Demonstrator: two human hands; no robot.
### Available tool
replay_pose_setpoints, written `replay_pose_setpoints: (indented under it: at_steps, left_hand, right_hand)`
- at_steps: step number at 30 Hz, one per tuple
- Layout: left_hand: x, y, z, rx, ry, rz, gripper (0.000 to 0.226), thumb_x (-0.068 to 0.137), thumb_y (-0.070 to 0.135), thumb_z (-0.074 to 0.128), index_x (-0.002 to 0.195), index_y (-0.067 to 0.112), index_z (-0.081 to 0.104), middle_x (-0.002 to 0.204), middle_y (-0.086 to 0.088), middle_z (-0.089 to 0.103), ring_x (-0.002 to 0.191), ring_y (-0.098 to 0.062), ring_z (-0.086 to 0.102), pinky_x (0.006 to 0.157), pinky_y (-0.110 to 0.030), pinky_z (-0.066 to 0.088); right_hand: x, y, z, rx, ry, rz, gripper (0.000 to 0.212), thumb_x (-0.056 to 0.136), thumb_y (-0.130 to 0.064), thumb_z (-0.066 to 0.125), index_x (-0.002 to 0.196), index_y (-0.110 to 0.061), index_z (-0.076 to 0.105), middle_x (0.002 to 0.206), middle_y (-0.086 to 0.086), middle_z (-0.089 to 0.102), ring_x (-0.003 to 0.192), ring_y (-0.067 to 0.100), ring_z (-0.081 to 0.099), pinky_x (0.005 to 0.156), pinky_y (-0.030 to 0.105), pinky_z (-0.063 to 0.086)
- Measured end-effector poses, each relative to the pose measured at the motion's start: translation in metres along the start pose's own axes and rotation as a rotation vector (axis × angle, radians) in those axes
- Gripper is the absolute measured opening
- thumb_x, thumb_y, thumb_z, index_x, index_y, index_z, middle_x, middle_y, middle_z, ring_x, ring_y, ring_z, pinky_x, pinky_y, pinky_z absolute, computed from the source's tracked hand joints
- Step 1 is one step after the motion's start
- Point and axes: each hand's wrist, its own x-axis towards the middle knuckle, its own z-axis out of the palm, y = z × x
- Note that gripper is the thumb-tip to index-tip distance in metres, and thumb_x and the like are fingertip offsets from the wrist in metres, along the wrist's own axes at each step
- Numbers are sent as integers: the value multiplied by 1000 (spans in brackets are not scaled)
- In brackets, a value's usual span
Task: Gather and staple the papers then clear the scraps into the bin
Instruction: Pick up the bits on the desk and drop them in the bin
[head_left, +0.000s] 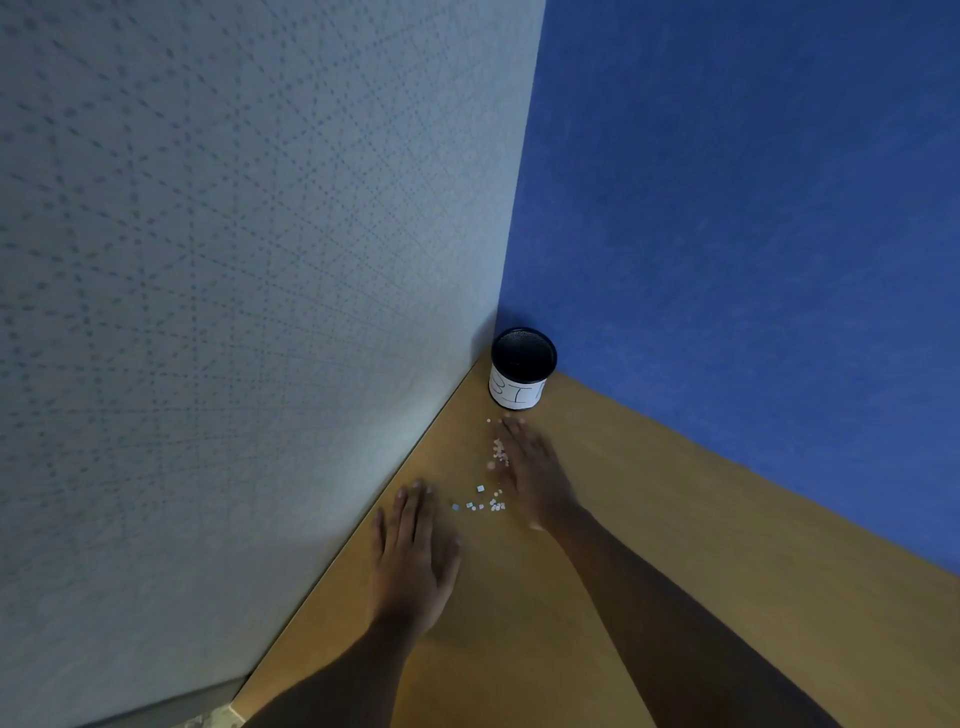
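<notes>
A small black mesh bin (522, 370) with a white label stands in the desk's far corner. Several tiny paper scraps (485, 503) lie on the wooden desk (675, 519) in front of it, in a trail toward the bin. My right hand (530, 473) lies flat with straight fingers just right of the scraps, fingertips close to the bin. My left hand (413, 556) lies flat, palm down, to the left and nearer me, its fingertips short of the scraps. No stapler or papers are in view.
A grey partition wall (234, 312) rises along the desk's left edge and a blue partition (753, 208) along the back right. They meet behind the bin.
</notes>
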Motion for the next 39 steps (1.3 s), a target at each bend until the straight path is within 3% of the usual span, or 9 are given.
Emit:
replay_pose_setpoints:
  at_steps: [3, 8, 12, 17, 22, 27, 30, 34, 39]
  left_hand:
    - [0, 1, -1, 2, -3, 0, 70, 94, 53, 34, 152, 15, 24, 160, -1, 19, 149, -17, 5, 120, -42, 4]
    - [1, 0, -1, -4, 5, 1, 71, 94, 54, 32, 152, 14, 23, 160, -1, 20, 149, -17, 6, 121, -43, 4]
    - [1, -1, -1, -8, -1, 2, 71, 95, 54, 33, 153, 15, 21, 161, 0, 18, 150, -16, 4, 120, -45, 7]
    - [-1, -1, -2, 3, -6, -2, 71, 95, 54, 30, 153, 15, 20, 161, -1, 18, 150, -17, 5, 120, -44, 6]
    - [0, -1, -2, 7, -6, -2, 71, 94, 55, 29, 153, 15, 21, 161, -1, 19, 150, -17, 6, 121, -44, 5]
    - [0, 2, 0, -13, -2, -2, 72, 94, 55, 29, 152, 14, 23, 160, -2, 20, 149, -18, 7, 121, -44, 3]
    - [-1, 2, 0, -4, 1, -1, 72, 93, 55, 29, 152, 14, 24, 160, -3, 21, 149, -18, 7, 120, -44, 4]
    - [-1, 2, 2, 14, -7, -1, 72, 94, 56, 29, 152, 14, 23, 160, -3, 20, 150, -18, 6, 120, -45, 5]
    - [-2, 3, 3, 4, 6, 2, 72, 93, 55, 30, 151, 13, 25, 159, -4, 23, 149, -20, 10, 120, -45, 6]
  right_hand:
    - [14, 1, -10, 54, 12, -15, 52, 105, -34, 32, 152, -15, 25, 161, 1, 20, 148, 18, 16, 121, 34, 17]
    - [25, -4, -14, 26, -54, -121, 48, 105, -19, 35, 152, -10, 26, 160, 2, 21, 148, 17, 15, 115, 24, 15]
    - [14, -1, -8, 31, -24, -87, 54, 98, -2, 44, 149, -14, 33, 156, 0, 28, 142, 15, 27, 111, 32, 36]
    - [-15, 3, -2, -15, 11, -88, 47, 100, -11, 39, 146, -14, 40, 150, 3, 38, 138, 20, 32, 108, 39, 41]
    - [-40, -2, 9, -54, 56, -60, 44, 98, -21, 49, 142, -18, 45, 140, -1, 49, 129, 18, 43, 87, 36, 55]
    - [-49, -13, 12, -83, 122, -46, 38, 86, -23, 42, 113, -16, 67, 113, -2, 67, 101, 16, 61, 59, 26, 59]
    - [-50, -23, 8, -131, 175, -47, 33, 71, -12, 54, 99, -17, 71, 96, -3, 68, 86, 18, 67, 50, 23, 55]
    - [-50, -28, 7, -153, 138, 3, 34, 57, -4, 79, 88, -17, 72, 86, -1, 67, 80, 20, 68, 53, 22, 53]
    - [-49, -36, 4, -92, 86, 72, 27, 73, 10, 58, 95, -3, 68, 96, 16, 64, 93, 35, 64, 64, 38, 55]
